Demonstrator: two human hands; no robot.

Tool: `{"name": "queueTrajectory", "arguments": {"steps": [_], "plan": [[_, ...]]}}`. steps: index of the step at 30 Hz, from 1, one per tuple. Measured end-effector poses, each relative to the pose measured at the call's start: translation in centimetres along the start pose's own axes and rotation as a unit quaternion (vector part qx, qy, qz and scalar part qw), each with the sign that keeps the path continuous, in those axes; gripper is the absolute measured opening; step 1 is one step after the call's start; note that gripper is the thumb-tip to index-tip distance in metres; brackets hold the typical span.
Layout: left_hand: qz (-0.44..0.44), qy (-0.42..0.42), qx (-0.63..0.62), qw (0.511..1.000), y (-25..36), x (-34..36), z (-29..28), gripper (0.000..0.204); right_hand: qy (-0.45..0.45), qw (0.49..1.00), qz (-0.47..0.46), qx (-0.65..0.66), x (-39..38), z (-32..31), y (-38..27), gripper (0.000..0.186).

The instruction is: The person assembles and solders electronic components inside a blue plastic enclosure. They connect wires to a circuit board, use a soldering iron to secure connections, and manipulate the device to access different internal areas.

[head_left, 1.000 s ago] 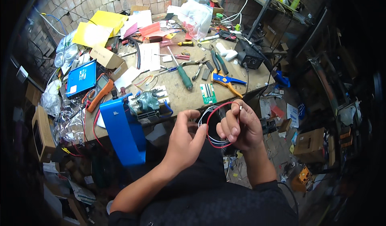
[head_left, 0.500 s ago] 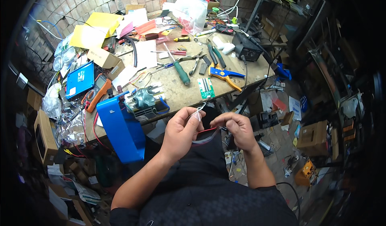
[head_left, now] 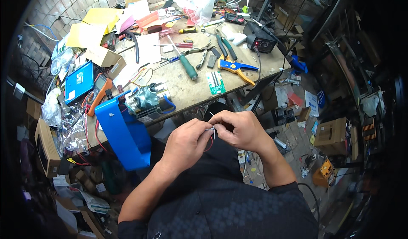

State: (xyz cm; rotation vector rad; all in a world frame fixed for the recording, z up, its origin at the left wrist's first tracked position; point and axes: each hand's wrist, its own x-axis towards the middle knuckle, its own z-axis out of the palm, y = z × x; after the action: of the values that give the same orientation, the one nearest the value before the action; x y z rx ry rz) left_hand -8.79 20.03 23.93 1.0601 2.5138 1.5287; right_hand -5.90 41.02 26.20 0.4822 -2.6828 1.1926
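Observation:
In front of my body, just off the table's near edge, my left hand (head_left: 187, 143) and my right hand (head_left: 243, 130) meet at the fingertips. Both are closed in a pinch on thin wires. A white wire (head_left: 213, 131) shows between the fingertips, with a short end poking up past the right fingers. Below it a red wire (head_left: 210, 145) curves out from the left fingers. The rest of the wires is hidden by the hands. Nearest on the table lies a green circuit board (head_left: 216, 83). To the left stands a blue metal case (head_left: 123, 132) beside a wrapped component block (head_left: 146, 98).
On the wooden table (head_left: 187, 96) lie a blue and yellow wire stripper (head_left: 238, 69), a green-handled screwdriver (head_left: 187, 66), pliers (head_left: 204, 57), an orange multimeter (head_left: 101, 92) and a black box with a knob (head_left: 259, 38). Cardboard boxes (head_left: 330, 137) and scraps crowd the floor.
My right hand has moved left and closed in against my left fingertips, its fingers now pinching the wire. The loop of wires between the hands is now mostly hidden. The view has shifted slightly.

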Motion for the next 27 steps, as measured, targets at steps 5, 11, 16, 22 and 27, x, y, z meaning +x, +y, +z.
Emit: {"name": "queueTrajectory", "arguments": {"steps": [5,11,16,22,27], "plan": [[0.015,-0.029,0.042,0.999,-0.4,-0.3,-0.1,0.007,-0.087,0.992,0.07,0.051,0.0,0.2,0.8,0.013],[0.004,-0.037,0.026,0.999,-0.7,-0.6,0.0,0.007,-0.024,0.895,0.278,0.347,-0.6,0.0,1.3,0.011],[-0.075,-0.024,-0.041,0.996,-0.8,-1.1,0.6,0.01,0.116,0.82,0.329,0.454,-1.3,2.2,3.9,0.014],[-0.213,0.02,-0.312,0.926,-1.0,-1.1,1.4,0.024,0.219,0.782,0.278,0.514,-2.1,4.2,5.0,0.024],[-0.242,0.075,-0.512,0.821,-1.7,0.2,0.9,0.026,-0.021,0.871,0.238,0.429,-2.7,4.7,4.3,0.026]]}}
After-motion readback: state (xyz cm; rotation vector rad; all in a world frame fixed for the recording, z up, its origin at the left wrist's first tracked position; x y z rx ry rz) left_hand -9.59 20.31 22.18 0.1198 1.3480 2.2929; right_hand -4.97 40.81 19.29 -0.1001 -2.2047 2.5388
